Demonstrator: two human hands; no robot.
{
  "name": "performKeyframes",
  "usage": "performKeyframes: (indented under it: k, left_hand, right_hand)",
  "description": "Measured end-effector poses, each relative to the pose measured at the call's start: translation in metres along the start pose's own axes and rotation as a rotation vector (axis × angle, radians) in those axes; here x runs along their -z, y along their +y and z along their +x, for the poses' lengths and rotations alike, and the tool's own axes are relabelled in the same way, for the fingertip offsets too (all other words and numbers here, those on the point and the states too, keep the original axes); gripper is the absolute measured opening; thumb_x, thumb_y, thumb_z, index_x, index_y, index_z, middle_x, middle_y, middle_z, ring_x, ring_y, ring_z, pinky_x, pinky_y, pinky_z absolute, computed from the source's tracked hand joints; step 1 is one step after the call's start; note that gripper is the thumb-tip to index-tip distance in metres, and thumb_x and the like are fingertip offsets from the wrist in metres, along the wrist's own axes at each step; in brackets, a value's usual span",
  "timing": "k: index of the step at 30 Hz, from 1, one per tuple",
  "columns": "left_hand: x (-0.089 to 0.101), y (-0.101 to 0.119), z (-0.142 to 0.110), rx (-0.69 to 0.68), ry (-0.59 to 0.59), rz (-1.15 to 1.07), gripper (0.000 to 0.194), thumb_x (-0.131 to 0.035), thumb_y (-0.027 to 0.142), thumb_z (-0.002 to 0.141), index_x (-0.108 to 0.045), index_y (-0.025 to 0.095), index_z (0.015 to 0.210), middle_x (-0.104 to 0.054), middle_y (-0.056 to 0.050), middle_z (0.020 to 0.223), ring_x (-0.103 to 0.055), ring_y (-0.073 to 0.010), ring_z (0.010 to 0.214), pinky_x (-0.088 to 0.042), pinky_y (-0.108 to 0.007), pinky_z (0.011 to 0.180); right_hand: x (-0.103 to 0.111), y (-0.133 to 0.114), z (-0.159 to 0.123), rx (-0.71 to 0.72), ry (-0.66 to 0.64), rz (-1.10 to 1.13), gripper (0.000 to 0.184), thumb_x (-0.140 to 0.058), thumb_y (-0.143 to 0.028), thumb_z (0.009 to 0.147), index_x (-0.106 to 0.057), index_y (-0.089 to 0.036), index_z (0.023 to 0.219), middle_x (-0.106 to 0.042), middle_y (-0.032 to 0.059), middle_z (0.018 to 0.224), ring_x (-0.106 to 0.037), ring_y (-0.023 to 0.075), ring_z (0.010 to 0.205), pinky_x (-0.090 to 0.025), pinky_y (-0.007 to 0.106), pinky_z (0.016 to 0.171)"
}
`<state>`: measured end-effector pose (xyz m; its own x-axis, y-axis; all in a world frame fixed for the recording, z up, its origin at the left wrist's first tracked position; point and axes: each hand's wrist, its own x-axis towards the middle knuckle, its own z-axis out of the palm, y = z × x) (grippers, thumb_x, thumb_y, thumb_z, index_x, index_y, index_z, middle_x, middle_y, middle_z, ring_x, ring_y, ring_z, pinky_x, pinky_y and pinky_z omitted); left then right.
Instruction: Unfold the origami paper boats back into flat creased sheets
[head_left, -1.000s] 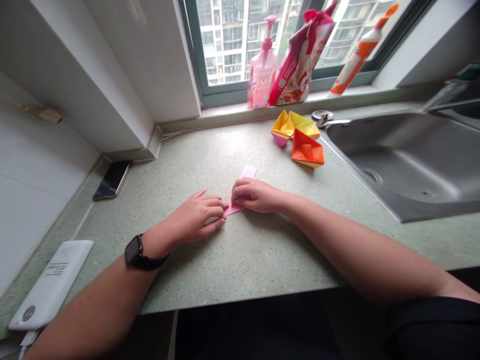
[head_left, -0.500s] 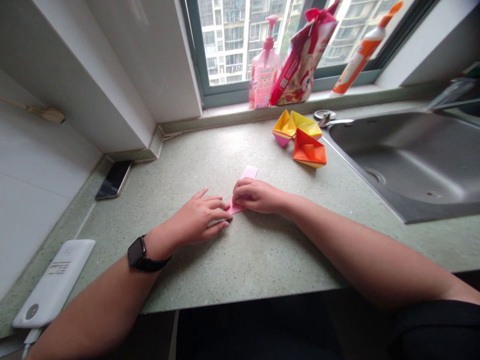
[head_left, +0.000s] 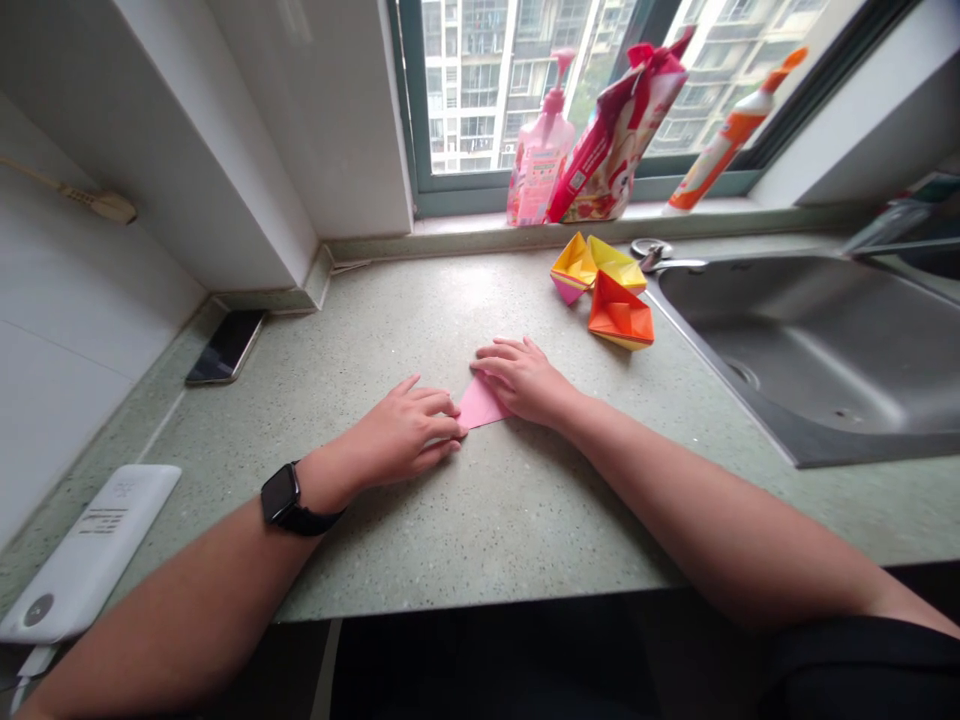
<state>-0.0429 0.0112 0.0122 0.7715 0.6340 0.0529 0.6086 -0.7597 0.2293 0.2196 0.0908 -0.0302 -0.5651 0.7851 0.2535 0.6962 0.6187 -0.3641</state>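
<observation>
A folded piece of pink paper [head_left: 484, 402] lies flat on the speckled counter between my hands. My left hand [head_left: 409, 430] rests at its left corner, fingers spread, with fingertips on the paper's edge. Across the paper's upper right side lies my right hand [head_left: 523, 380], its fingers stretched out and covering part of it. Beyond my right hand sit folded paper boats: an orange one [head_left: 621, 312] in front, a yellow one with a pink underside [head_left: 573, 265] and a yellow-green one [head_left: 616, 265] behind.
A steel sink [head_left: 840, 340] lies to the right. A phone [head_left: 226, 346] and a white power bank [head_left: 97, 550] with a cable rest on the left. On the windowsill stand a pink pump bottle [head_left: 538, 165], a red bag [head_left: 619, 140] and an orange-white bottle [head_left: 724, 145].
My right hand has gone from bunched fingers to flat, outstretched ones, slightly up and right. More of the pink paper shows as a triangle. My left hand stays at the corner; the view has shifted slightly.
</observation>
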Motion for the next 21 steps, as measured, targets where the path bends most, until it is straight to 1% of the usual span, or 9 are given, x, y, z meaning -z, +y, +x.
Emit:
performKeyframes:
  k: [2, 4, 7, 10, 13, 16, 18, 21]
  left_hand:
    - [-0.002, 0.003, 0.0, -0.009, 0.002, 0.041, 0.029, -0.066, 0.036, 0.106, -0.075, 0.029, 0.132, -0.069, -0.009, 0.127, -0.064, -0.0284, 0.12, -0.033, -0.069, 0.125]
    - [-0.005, 0.006, 0.0, -0.01, 0.002, 0.076, 0.035, -0.066, 0.041, 0.105, -0.072, 0.031, 0.138, -0.067, -0.01, 0.125, -0.063, -0.0294, 0.119, -0.035, -0.068, 0.124]
    - [-0.009, 0.011, 0.003, 0.006, 0.019, 0.103, 0.041, -0.066, 0.045, 0.104, -0.07, 0.032, 0.143, -0.065, -0.01, 0.12, -0.062, -0.0294, 0.116, -0.036, -0.067, 0.123]
    - [-0.014, 0.012, 0.005, 0.01, 0.06, 0.11, 0.04, -0.066, 0.043, 0.105, -0.07, 0.032, 0.142, -0.064, -0.009, 0.118, -0.061, -0.0283, 0.117, -0.034, -0.066, 0.125]
    - [-0.014, 0.011, 0.004, 0.005, 0.11, 0.112, 0.034, -0.069, 0.041, 0.104, -0.073, 0.033, 0.136, -0.063, -0.01, 0.129, -0.058, -0.0303, 0.128, -0.033, -0.066, 0.126]
    - [-0.008, 0.007, 0.0, 0.025, 0.137, 0.121, 0.024, -0.069, 0.037, 0.103, -0.079, 0.032, 0.124, -0.063, -0.011, 0.135, -0.055, -0.0322, 0.136, -0.032, -0.068, 0.126]
    - [-0.003, 0.002, -0.002, 0.074, 0.15, 0.13, 0.019, -0.066, 0.034, 0.105, -0.082, 0.028, 0.114, -0.065, -0.011, 0.134, -0.057, -0.0315, 0.133, -0.032, -0.069, 0.126]
    - [0.0, -0.008, -0.005, 0.204, 0.203, 0.164, 0.025, -0.062, 0.036, 0.106, -0.084, 0.024, 0.103, -0.069, -0.012, 0.13, -0.062, -0.0306, 0.125, -0.035, -0.068, 0.124]
  right_hand:
    - [0.0, -0.002, -0.001, -0.021, -0.022, -0.021, 0.025, -0.065, -0.027, 0.105, -0.078, -0.034, 0.125, -0.072, 0.0058, 0.143, -0.053, 0.035, 0.147, -0.026, 0.076, 0.126]
    - [0.002, -0.003, -0.001, -0.028, -0.034, -0.031, 0.024, -0.066, -0.029, 0.105, -0.078, -0.033, 0.124, -0.072, 0.0073, 0.143, -0.054, 0.0354, 0.146, -0.025, 0.078, 0.126]
    - [0.004, -0.006, 0.0, -0.03, -0.045, -0.042, 0.023, -0.066, -0.029, 0.105, -0.079, -0.031, 0.123, -0.072, 0.0098, 0.141, -0.056, 0.0353, 0.143, -0.026, 0.079, 0.125]
    - [0.005, -0.007, -0.001, -0.02, -0.018, -0.044, 0.021, -0.066, -0.029, 0.104, -0.08, -0.031, 0.12, -0.073, 0.0093, 0.137, -0.056, 0.0352, 0.142, -0.022, 0.082, 0.125]
    - [0.005, -0.007, -0.002, -0.034, 0.017, -0.057, 0.021, -0.063, -0.026, 0.104, -0.08, -0.031, 0.116, -0.074, 0.0079, 0.132, -0.056, 0.0351, 0.14, -0.017, 0.085, 0.124]
    - [0.008, -0.007, -0.003, -0.062, 0.025, -0.095, 0.025, -0.057, -0.021, 0.105, -0.08, -0.028, 0.111, -0.075, 0.0091, 0.124, -0.06, 0.0339, 0.132, -0.015, 0.085, 0.124]
    - [0.009, -0.008, -0.003, -0.062, 0.021, -0.109, 0.025, -0.057, -0.02, 0.104, -0.081, -0.028, 0.108, -0.075, 0.0093, 0.117, -0.063, 0.0324, 0.124, -0.016, 0.084, 0.124]
    - [0.009, -0.01, -0.004, -0.022, 0.012, -0.088, 0.021, -0.062, -0.023, 0.103, -0.082, -0.03, 0.104, -0.074, 0.008, 0.11, -0.064, 0.0306, 0.117, -0.019, 0.082, 0.125]
